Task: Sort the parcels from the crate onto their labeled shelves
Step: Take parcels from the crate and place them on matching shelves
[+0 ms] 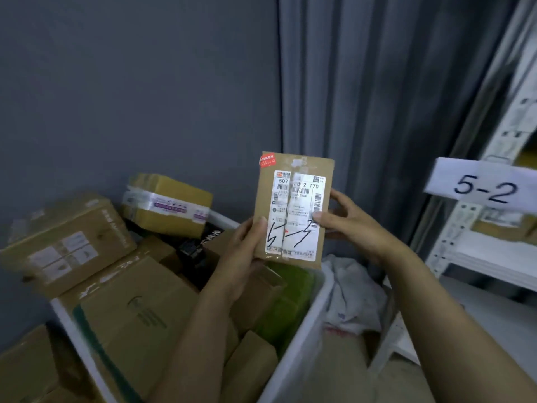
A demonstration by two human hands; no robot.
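I hold a small flat cardboard parcel (pixel 293 207) upright in front of me, its white shipping label facing me with a handwritten black mark on it. My left hand (pixel 244 251) grips its lower left edge, thumb on the front. My right hand (pixel 345 219) pinches its right edge, thumb on the label. Below stands the white crate (pixel 293 356), packed with several cardboard parcels (pixel 139 309). At the right, a white shelf rack (pixel 479 257) carries a paper tag reading "5-2" (pixel 485 187).
A grey wall and a grey curtain (pixel 377 97) rise behind the crate. More boxes (pixel 64 242) are piled at the left, outside the crate. A white plastic bag (pixel 348 295) lies between crate and rack. A box sits on the rack's shelf (pixel 505 225).
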